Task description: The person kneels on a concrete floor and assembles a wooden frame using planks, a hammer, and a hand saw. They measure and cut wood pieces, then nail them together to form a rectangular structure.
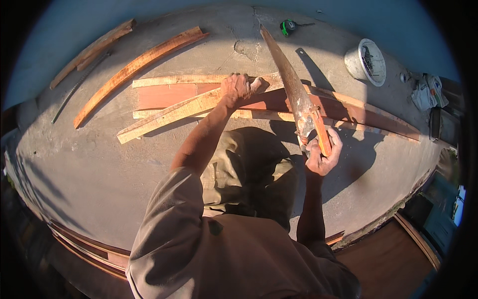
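Note:
A hand saw (pixel 291 84) with a worn, rusty blade points away from me, its tip toward the far side. My right hand (pixel 323 152) is closed around its orange wooden handle (pixel 321 132). The blade crosses the right end of a pale wooden batten (pixel 172 115), which lies slantwise; whether the teeth touch the wood I cannot tell. My left hand (pixel 240 89) grips this batten near that end, fingers wrapped over it. Beneath lies a long reddish board assembly (pixel 167 95) edged with pale strips (pixel 174 79).
Beyond the assembly lie a loose plank (pixel 134 67), another wood piece (pixel 94 47) and a thin metal rod (pixel 82 87). A green tape measure (pixel 287 27) sits at the far side. To the right stand a white bucket (pixel 356 62) holding nails and a white bag (pixel 425 94).

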Action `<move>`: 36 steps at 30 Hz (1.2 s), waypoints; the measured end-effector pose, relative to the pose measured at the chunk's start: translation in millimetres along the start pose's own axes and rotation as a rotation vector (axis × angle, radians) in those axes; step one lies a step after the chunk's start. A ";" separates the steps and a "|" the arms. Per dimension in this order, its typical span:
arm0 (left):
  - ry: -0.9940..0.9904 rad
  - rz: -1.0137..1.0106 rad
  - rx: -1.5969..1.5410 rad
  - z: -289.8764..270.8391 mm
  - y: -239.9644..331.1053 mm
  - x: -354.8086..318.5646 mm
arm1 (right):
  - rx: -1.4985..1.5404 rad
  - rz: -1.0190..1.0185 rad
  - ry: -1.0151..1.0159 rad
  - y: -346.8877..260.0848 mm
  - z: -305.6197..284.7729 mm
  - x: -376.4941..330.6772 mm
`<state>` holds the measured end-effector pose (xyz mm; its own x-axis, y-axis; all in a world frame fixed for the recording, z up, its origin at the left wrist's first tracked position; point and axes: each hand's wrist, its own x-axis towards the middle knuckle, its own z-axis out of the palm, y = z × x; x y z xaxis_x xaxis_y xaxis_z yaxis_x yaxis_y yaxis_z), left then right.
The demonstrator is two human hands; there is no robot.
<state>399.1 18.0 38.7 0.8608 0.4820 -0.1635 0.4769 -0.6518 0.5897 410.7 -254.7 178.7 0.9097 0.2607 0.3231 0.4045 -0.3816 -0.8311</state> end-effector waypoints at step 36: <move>0.008 -0.169 0.238 30.2 9.9 22.6 | 0.285 0.368 -0.362 41.7 -13.3 -22.7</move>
<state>428.6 4.8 16.9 0.7643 0.5998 -0.2367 0.6429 -0.6802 0.3523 408.2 -288.2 142.7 0.8757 0.4612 -0.1430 -0.0183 -0.2641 -0.9643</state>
